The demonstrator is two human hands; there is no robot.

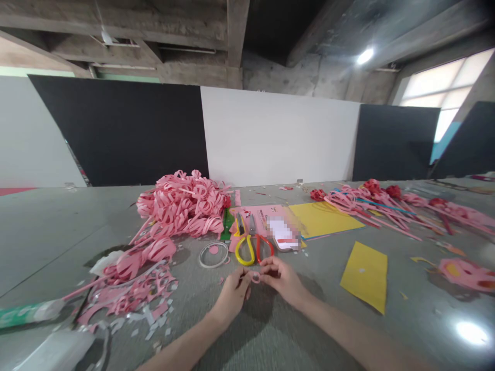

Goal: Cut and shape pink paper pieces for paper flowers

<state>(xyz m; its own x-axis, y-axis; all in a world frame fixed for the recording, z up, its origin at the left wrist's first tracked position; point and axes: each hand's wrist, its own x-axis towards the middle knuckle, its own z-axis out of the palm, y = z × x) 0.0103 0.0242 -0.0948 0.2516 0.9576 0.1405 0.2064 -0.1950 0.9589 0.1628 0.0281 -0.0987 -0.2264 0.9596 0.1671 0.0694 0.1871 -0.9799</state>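
Observation:
A small pink paper loop [256, 277] is pinched between both hands, low over the grey table. My left hand [234, 289] grips its left side with closed fingertips, and my right hand [284, 280] holds the right side between thumb and fingers. Just beyond the hands lie yellow-handled scissors [245, 251] and a red-handled tool [265, 248], their tips pointing away from me. A whitish ring-shaped roll [200, 256] rests to the left of them. The phone [285, 247] lies beyond my right hand, its lit screen blurred.
At the back left stands a heap of curled pink paper strips [178, 206], with pink scraps [127, 296] nearer. Yellow sheets [328, 219] lie behind the phone, and a yellow piece [367, 278] sits right. Pink and red paper flowers [373, 198] spread at the back right.

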